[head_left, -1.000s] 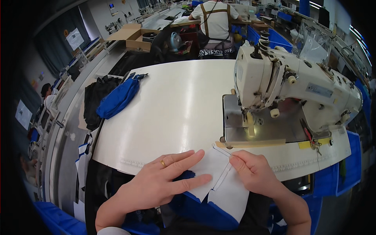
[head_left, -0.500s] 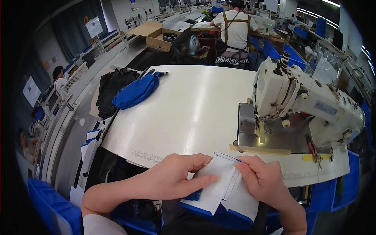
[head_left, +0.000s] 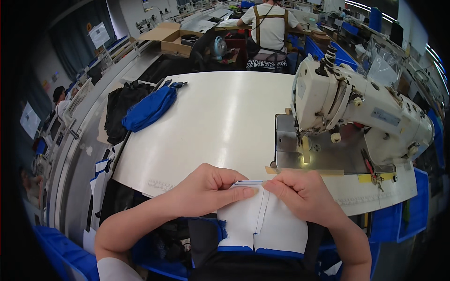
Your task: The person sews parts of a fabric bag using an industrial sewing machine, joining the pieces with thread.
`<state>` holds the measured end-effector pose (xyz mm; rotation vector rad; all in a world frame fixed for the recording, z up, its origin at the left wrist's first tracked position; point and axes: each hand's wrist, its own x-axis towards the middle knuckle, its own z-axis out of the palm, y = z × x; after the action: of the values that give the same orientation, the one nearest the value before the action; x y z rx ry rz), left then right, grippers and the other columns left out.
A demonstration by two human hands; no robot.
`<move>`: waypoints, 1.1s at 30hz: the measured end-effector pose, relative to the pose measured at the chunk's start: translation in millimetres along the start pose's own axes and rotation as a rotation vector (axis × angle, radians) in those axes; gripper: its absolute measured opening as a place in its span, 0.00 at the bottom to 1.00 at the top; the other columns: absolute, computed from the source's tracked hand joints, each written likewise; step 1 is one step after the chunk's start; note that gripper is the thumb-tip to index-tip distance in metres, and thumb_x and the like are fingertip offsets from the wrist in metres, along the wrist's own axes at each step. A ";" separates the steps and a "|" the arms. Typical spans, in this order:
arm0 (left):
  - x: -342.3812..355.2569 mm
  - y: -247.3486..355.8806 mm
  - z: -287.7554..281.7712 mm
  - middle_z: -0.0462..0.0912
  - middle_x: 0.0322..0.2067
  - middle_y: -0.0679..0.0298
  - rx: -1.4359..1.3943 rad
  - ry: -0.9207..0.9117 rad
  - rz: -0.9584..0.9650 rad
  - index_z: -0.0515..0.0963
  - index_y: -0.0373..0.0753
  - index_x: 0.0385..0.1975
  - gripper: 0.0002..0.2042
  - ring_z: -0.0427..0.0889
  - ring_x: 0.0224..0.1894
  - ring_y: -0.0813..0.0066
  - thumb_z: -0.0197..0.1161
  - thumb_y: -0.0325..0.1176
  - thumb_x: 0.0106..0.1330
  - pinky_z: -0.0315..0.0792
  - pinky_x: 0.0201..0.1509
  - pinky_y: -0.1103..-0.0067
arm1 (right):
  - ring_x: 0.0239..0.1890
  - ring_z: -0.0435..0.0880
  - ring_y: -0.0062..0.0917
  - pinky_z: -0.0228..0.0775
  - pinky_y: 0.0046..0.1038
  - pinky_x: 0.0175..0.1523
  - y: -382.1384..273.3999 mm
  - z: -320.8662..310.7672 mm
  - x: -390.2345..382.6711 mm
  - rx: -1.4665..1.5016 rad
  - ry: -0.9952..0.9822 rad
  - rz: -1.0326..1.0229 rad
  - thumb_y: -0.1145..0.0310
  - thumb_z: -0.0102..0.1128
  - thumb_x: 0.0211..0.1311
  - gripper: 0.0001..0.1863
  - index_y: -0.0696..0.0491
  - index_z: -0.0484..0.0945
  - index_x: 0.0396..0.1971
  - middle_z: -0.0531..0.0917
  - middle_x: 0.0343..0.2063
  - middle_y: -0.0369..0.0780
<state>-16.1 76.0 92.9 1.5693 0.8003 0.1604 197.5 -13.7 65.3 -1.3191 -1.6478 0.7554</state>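
Between my hands hangs a white fabric piece (head_left: 281, 225) with blue edges and a seam down its middle. My left hand (head_left: 211, 187) pinches its top edge left of the seam, thumb on the white face. Just right of the seam, my right hand (head_left: 300, 192) grips the same edge between thumb and bent fingers. The lower part drapes over my lap at the table's front edge. Beyond my right hand stands a white sewing machine (head_left: 347, 103) with a metal bed plate.
A blue pouch (head_left: 150, 108) and black fabric (head_left: 123, 112) lie at the left of the white table (head_left: 206, 126). Red-handled snips (head_left: 370, 166) rest by the machine. Blue bins (head_left: 412, 206) flank the table. A person (head_left: 269, 28) sits ahead, facing away.
Both hands have drawn up along the top edge, which now lies level and straighter. The fabric has turned to hang more squarely. The whole view has shifted slightly.
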 end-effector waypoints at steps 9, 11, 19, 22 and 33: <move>-4.9 -14.2 -29.2 0.83 0.34 0.66 -0.451 0.272 0.272 0.79 0.36 0.42 0.11 0.80 0.33 0.85 0.60 0.37 0.71 0.73 0.35 0.87 | 0.48 0.78 0.25 0.67 0.28 0.57 15.2 -11.3 -19.6 0.528 -0.248 0.226 0.40 0.27 0.75 0.38 0.60 0.73 0.56 0.81 0.47 0.43; -1.2 -22.9 -39.9 0.81 0.29 0.67 -0.721 0.364 0.414 0.79 0.39 0.41 0.15 0.76 0.28 0.80 0.53 0.45 0.73 0.72 0.36 0.82 | 0.59 0.72 0.27 0.58 0.31 0.68 18.4 -4.6 -26.8 0.566 -0.354 0.208 0.42 0.30 0.75 0.37 0.60 0.60 0.66 0.74 0.57 0.45; 19.3 -46.7 -51.0 0.82 0.27 0.71 -1.350 -0.189 1.036 0.82 0.46 0.43 0.29 0.75 0.34 0.75 0.36 0.59 0.75 0.68 0.52 0.75 | 0.67 0.67 0.36 0.67 0.35 0.66 17.4 33.1 -37.8 0.414 -0.199 -0.346 0.58 0.73 0.55 0.44 0.53 0.59 0.68 0.61 0.67 0.48; 27.4 -57.2 -39.8 0.83 0.32 0.68 -1.433 -0.139 1.040 0.82 0.46 0.44 0.28 0.77 0.38 0.75 0.36 0.58 0.75 0.67 0.55 0.75 | 0.61 0.74 0.37 0.73 0.32 0.60 9.7 44.2 -36.0 0.103 0.004 -0.509 0.64 0.74 0.52 0.34 0.51 0.71 0.60 0.69 0.63 0.47; -21.7 -1.9 -83.2 0.72 0.61 0.48 -0.508 0.350 0.776 0.72 0.34 0.60 0.44 0.72 0.63 0.50 0.32 0.71 0.68 0.61 0.69 0.59 | 0.27 0.86 0.20 0.76 0.20 0.27 -19.7 -6.4 -23.8 -0.452 0.256 -0.576 0.75 0.68 0.49 0.18 0.56 0.82 0.44 0.86 0.30 0.37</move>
<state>-77.9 131.8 114.3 1.2948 0.3230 1.1371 196.1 -42.0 79.1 -1.0822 -1.9109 -0.1310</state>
